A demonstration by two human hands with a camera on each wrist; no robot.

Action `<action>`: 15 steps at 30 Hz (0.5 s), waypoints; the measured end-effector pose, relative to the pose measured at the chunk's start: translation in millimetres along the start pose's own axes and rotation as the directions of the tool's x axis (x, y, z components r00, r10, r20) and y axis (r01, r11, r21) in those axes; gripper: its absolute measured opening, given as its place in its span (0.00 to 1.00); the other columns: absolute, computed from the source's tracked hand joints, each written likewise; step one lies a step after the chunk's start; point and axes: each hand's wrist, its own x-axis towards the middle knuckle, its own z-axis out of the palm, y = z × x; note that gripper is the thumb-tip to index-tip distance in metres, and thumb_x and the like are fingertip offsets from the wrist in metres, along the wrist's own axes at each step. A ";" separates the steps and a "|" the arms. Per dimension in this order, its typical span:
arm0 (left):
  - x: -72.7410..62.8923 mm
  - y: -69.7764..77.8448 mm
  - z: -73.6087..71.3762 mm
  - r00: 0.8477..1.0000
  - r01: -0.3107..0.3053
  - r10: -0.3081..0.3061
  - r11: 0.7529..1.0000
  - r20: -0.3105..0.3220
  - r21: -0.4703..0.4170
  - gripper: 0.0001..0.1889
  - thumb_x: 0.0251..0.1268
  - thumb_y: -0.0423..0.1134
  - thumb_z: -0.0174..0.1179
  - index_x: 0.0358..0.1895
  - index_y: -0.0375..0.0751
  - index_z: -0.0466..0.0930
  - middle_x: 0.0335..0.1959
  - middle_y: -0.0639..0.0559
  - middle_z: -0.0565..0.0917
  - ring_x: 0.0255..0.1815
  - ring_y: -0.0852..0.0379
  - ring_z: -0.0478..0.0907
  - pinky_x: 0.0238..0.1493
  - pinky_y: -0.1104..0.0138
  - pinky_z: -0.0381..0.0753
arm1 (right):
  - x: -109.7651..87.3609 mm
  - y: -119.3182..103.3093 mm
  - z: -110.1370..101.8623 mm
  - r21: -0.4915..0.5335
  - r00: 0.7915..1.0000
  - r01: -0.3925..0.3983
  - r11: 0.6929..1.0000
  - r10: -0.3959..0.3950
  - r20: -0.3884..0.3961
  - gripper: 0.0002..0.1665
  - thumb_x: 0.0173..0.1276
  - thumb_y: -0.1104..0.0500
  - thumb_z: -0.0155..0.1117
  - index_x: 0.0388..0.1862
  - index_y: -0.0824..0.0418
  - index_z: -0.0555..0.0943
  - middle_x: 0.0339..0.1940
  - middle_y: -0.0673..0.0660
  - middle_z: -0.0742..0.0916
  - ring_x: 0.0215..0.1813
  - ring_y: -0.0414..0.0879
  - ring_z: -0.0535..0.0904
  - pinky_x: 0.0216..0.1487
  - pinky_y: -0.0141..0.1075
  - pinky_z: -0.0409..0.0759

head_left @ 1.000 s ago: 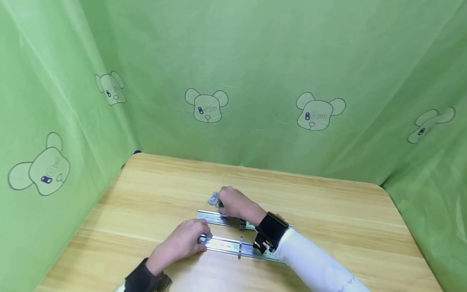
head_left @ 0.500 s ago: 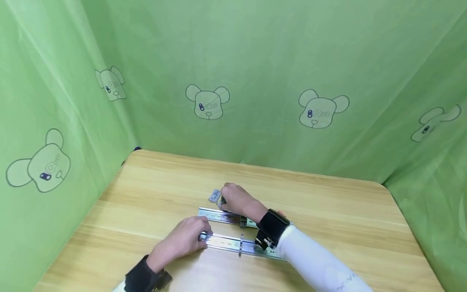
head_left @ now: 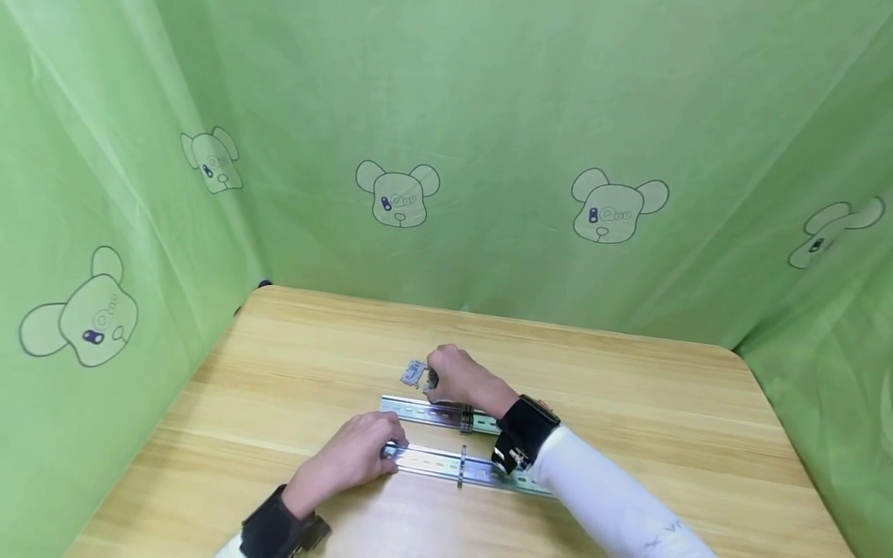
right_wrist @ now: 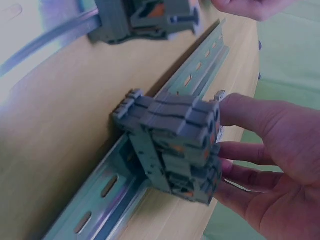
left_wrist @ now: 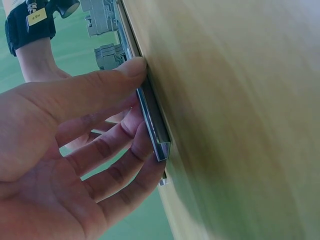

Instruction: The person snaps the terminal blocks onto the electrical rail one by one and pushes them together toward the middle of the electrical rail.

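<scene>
My left hand (head_left: 359, 449) grips the left end of the near slotted metal DIN rail (head_left: 429, 462), thumb on one edge and fingers along the other in the left wrist view. One thin terminal block (head_left: 461, 465) stands across this rail. Behind it lies a second DIN rail (head_left: 412, 409), bearing a stack of grey terminal blocks (right_wrist: 170, 135) with orange spots. My right hand (head_left: 460, 380) is beyond the far rail, fingers curled round a grey terminal block (head_left: 429, 384); its fingertips are hidden behind the stack in the right wrist view. A loose grey terminal block (head_left: 413, 372) lies beside it.
Both rails lie roughly parallel on the wood-grain table (head_left: 314, 333). My right forearm in its white sleeve (head_left: 614, 496) crosses over their right part. A green curtain (head_left: 502, 232) with bear drawings encloses the table's back and sides.
My right hand has shifted slightly right, away from the loose terminal block, showing more of it. My left hand stays on the near rail's end. The head view has tilted a little.
</scene>
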 end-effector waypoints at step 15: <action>0.6 0.0 3.3 1.000 0.008 -0.008 1.000 0.008 -0.005 0.14 0.45 0.33 0.80 0.37 0.43 0.88 0.36 0.55 0.85 0.36 0.59 0.81 0.40 0.67 0.83 | -48.9 8.7 -44.5 0.084 0.990 0.002 0.996 0.010 -0.138 0.34 0.58 0.59 0.77 0.63 0.70 0.78 0.48 0.57 0.82 0.43 0.47 0.80 0.42 0.30 0.84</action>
